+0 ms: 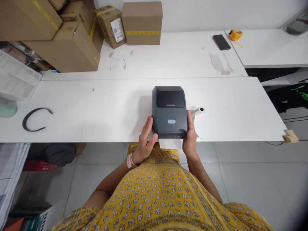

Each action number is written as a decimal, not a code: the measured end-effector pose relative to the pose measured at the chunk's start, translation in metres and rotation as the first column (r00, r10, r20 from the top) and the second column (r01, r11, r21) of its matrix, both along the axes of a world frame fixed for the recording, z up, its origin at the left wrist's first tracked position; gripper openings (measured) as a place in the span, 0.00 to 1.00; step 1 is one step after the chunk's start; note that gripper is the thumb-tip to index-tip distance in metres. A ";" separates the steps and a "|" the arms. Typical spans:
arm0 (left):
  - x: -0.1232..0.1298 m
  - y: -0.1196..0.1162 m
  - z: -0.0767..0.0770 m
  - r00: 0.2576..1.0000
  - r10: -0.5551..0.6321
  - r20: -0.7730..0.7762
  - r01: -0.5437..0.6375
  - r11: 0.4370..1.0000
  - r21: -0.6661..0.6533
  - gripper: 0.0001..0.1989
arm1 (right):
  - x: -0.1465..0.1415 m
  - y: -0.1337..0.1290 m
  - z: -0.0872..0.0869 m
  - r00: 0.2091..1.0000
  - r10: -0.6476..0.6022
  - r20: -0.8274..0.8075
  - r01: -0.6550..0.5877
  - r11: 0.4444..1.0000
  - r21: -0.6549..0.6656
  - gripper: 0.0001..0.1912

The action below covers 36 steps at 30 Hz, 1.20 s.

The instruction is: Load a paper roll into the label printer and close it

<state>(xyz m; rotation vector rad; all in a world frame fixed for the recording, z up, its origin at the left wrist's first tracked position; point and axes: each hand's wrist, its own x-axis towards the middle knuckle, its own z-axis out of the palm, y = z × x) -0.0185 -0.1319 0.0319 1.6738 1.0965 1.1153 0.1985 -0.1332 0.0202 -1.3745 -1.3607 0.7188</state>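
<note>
A dark grey label printer [170, 113] sits at the front edge of the white table, with a lit blue-grey button on top. White paper [169, 144] sticks out from its front, over the table edge. My left hand [146, 138] is pressed along the printer's left side, fingers straight and thumb at the front corner. On the right side, my right hand [190, 138] grips the printer, so it is held between both palms. Just right of it lies a small white roll [200, 110], partly hidden by the printer and my fingers.
Cardboard boxes [144, 22] stand at the back left. A black phone [221, 42] and a yellow tape measure [235, 34] lie at the back right. A dark curved band [36, 119] is on the left. A tape roll [290, 136] sits at the front right corner.
</note>
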 end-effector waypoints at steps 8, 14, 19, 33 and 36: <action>0.001 -0.002 0.006 0.997 -0.040 0.065 0.042 0.999 -0.028 0.34 | 0.000 0.002 -0.001 0.997 0.041 0.059 -0.044 0.998 0.041 0.41; 0.000 0.001 0.014 0.996 -0.035 0.081 0.036 0.999 -0.005 0.33 | 0.004 -0.001 0.015 0.995 0.054 0.081 -0.058 0.997 0.041 0.41; -0.001 0.040 0.034 0.969 -0.040 0.242 0.014 0.994 0.110 0.33 | 0.013 0.029 0.063 0.971 0.037 0.236 -0.096 0.966 0.242 0.42; 0.027 0.072 -0.021 0.977 0.136 0.164 -0.103 0.976 -0.194 0.40 | 0.037 0.238 0.141 0.940 -0.012 0.342 -0.139 0.899 0.415 0.50; 0.026 0.073 -0.018 0.979 0.126 0.162 -0.096 0.979 -0.178 0.41 | 0.047 0.281 0.125 0.949 -0.050 0.312 -0.104 0.883 0.458 0.57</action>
